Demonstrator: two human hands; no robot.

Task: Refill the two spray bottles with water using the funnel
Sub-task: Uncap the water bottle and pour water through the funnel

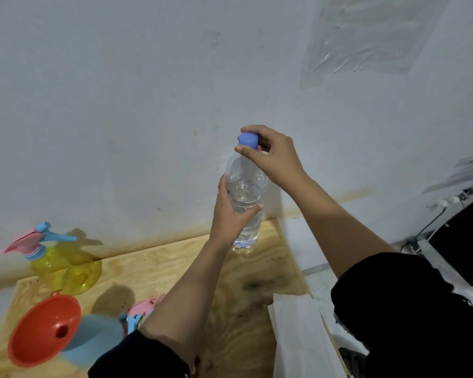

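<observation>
Plain room corner (probably domestic): stained white wall (148, 105), plywood table (243, 282).

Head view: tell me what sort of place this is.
Probably a makeshift indoor work corner, not a kitchen: a bare plywood table pushed against a stained white wall, with cables and papers at the right edge.

Pale plywood tabletop (257, 268) across lower frame; crinkled clear plastic sheet (366, 36) on white wall, upper right; white paper bag (298, 336), lower right.
</observation>
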